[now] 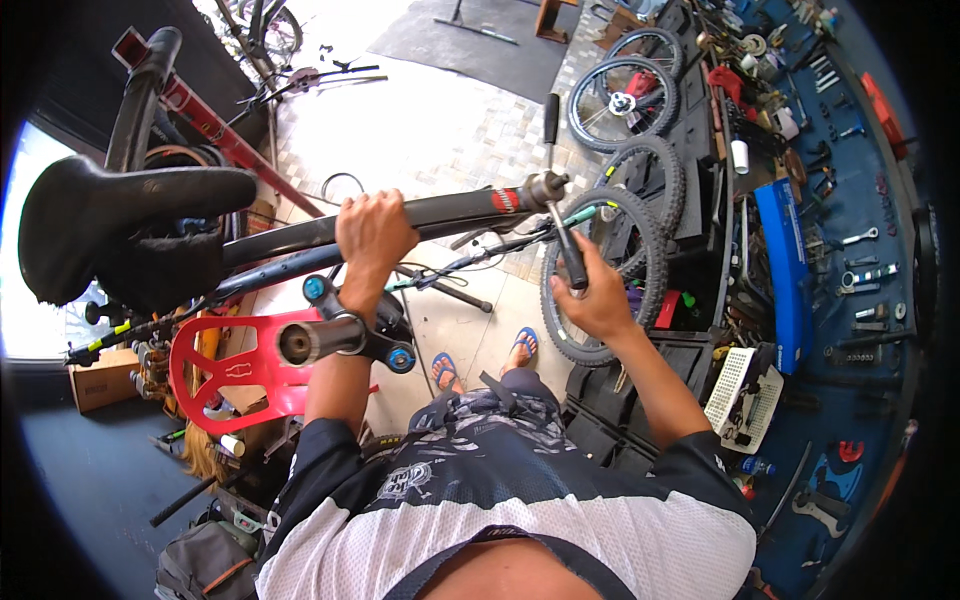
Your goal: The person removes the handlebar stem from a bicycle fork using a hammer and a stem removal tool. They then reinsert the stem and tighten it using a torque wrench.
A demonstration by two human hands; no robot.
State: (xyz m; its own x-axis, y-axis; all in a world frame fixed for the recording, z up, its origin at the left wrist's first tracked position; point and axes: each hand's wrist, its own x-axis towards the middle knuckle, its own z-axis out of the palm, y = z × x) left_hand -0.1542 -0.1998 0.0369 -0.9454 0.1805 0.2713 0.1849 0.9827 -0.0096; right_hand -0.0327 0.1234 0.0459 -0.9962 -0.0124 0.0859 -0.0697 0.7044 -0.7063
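Note:
My left hand (375, 232) is wrapped over a dark bike frame tube (450, 213) that runs across in front of me. At the tube's right end sits a metal fitting (543, 189), where a long two-handled tool with black grips (551, 120) crosses the tube. My right hand (598, 297) is closed round the tool's lower grip. Below my left wrist, a suspension fork crown (378, 348) with blue caps and a bare steerer tube (300, 343) points up toward me. A worn black saddle (140, 205) stands at the left.
Several bike wheels (612, 335) line the right side beside black cases (640, 400). Beyond them is a blue tool board (870, 310). A red plastic piece (195, 375) and a cardboard box (105, 380) are at left. A red stand arm (225, 135) slants behind the frame.

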